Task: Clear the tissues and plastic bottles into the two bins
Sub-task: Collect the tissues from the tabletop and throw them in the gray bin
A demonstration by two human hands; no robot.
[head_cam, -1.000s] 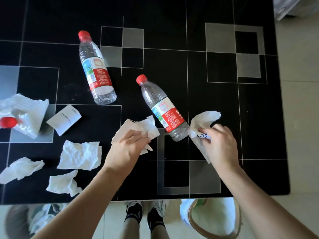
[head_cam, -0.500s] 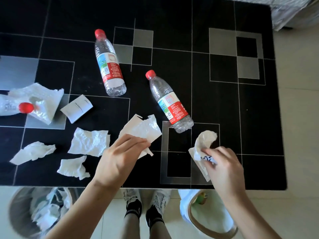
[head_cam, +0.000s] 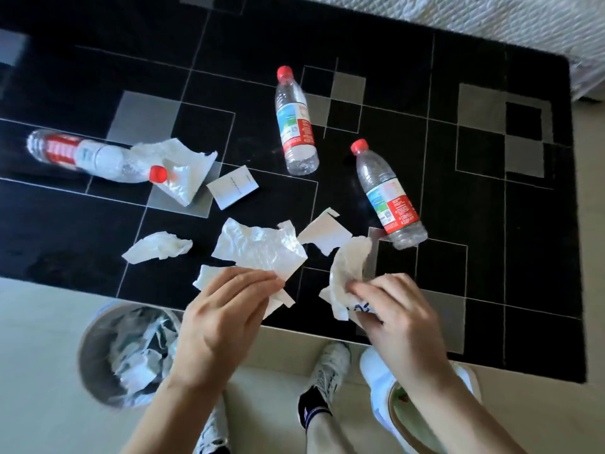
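Note:
My left hand (head_cam: pixel 226 322) pinches a white tissue (head_cam: pixel 282 298) at the black table's (head_cam: pixel 491 257) front edge, above a grey bin (head_cam: pixel 85 348) on the floor that holds crumpled tissues. My right hand (head_cam: pixel 393 316) grips a crumpled tissue (head_cam: pixel 347 273) over the front edge, with a white-lined bin (head_cam: pixel 376 371) below its forearm. Three red-capped plastic bottles lie on the table: one in the middle (head_cam: pixel 296 126), one on the right (head_cam: pixel 389 194), one on the left (head_cam: pixel 91 157) with its cap resting on a tissue (head_cam: pixel 186 172). Loose tissues (head_cam: pixel 258 250) (head_cam: pixel 157 247) lie near my left hand.
A small white card (head_cam: pixel 232 188) lies between the bottles and the tissues. A flat white piece of paper (head_cam: pixel 324 234) sits beside the right bottle. My feet in pale shoes (head_cam: pixel 327 365) stand between the two bins. A white quilted cover (head_cam: pixel 491 21) lies beyond the table's far edge.
Both hands have drawn back to the table's front edge, each carrying its tissue. The view has swung left, bringing the left bottle and the grey bin fully into sight.

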